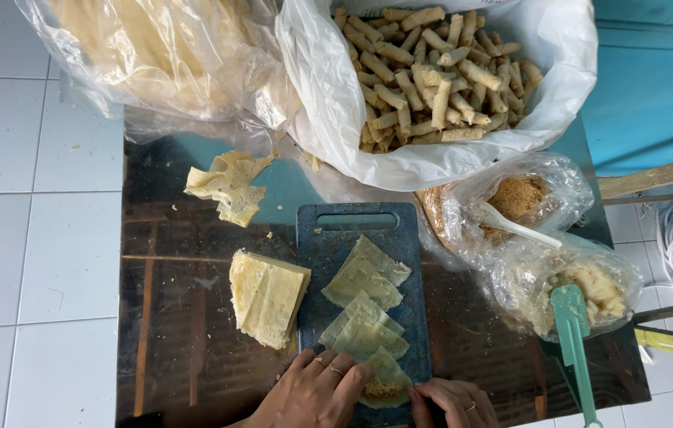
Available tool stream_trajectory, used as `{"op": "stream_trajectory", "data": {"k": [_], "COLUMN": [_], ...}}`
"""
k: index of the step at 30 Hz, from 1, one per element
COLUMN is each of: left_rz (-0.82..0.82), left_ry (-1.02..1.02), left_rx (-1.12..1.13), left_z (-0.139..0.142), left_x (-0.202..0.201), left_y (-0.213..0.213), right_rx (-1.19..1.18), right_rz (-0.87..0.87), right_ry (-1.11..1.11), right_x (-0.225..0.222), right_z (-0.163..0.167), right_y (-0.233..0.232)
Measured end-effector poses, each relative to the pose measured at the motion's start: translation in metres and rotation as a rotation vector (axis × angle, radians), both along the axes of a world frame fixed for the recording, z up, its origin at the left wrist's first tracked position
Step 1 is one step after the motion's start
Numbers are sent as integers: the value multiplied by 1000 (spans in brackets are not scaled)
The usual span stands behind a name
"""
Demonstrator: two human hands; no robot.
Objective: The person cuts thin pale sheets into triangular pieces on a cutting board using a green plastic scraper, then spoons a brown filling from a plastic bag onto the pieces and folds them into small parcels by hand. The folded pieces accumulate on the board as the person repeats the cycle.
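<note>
A: Wrapper (385, 379) — where is it?
B: At the near end of the dark blue board (364, 293), with a small heap of brown filling (382, 388) on it. Both hands are on it.
A: How do the fingers stand?
B: The left hand (316, 392) has its fingers (350, 379) curled onto the wrapper's left edge, pinching it. The right hand (451, 403) touches the right edge with bent fingers; whether it truly grips, I cannot tell.
A: What else is on the board?
B: More wrappers (364, 305) laid in an overlapping row, running to the far end.
A: And beside it?
B: A stack (266, 297) of sheets just left of the board, scraps (229, 186) farther off on the desk (170, 317). Right of it, a bag of crumbs (523, 198) with a white spoon (515, 226), and another bag (566, 281) with a green spatula (574, 333). At the far side, a big bag of rolls (431, 71).
</note>
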State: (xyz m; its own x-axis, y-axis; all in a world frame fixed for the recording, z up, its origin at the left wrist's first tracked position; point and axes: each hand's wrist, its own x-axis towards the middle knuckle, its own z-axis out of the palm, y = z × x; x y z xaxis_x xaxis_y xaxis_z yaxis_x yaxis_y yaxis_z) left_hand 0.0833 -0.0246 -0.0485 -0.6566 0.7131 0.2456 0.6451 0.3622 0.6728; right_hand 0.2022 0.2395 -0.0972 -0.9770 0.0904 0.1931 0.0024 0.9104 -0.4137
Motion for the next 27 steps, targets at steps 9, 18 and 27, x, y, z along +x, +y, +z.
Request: {"op": "stream_trajectory", "data": {"k": [9,18,27], "left_rz": [-60,-66,-77], "left_ry": [-45,-17,-27], "left_rx": [-44,-33,-53], "left_z": [8,9,10], "left_x": [0,-2,0], "left_y": [-4,-3,-4], "right_rx": [-26,-16,-35], "right_rz": [72,66,89], "right_ry": [63,41,104], "right_x": [0,2,5], "right_z": [4,4,7], "right_y": [1,2,0]}}
